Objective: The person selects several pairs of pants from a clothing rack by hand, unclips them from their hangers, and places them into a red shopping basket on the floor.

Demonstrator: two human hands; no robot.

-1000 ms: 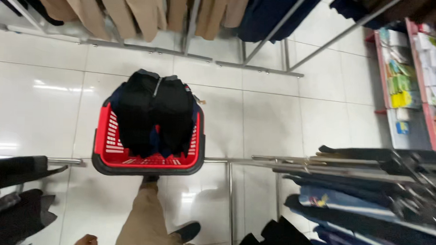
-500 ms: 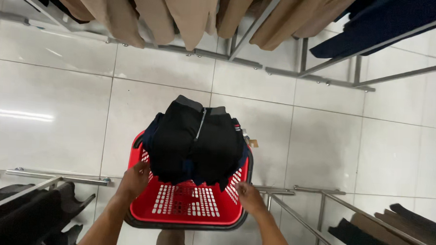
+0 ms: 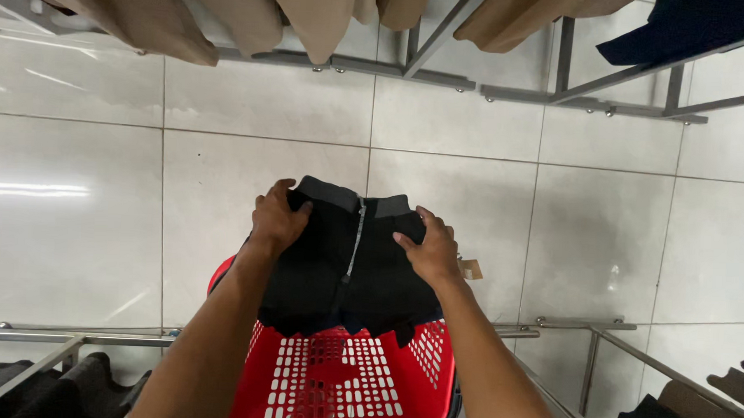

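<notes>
The left hand (image 3: pixel 277 220) has its grip clamped on the upper left edge of a stack of folded black garments (image 3: pixel 345 262), fingers curled over the waistband. The right hand (image 3: pixel 428 248) grips the upper right edge the same way, thumb lying across the fabric. The stack sits above the far end of a red plastic basket (image 3: pixel 341 381) with a slotted wall. Beneath lies a white tiled floor (image 3: pixel 553 207), with metal clothes rails (image 3: pixel 475 85) beyond carrying beige hanging garments (image 3: pixel 313 13).
</notes>
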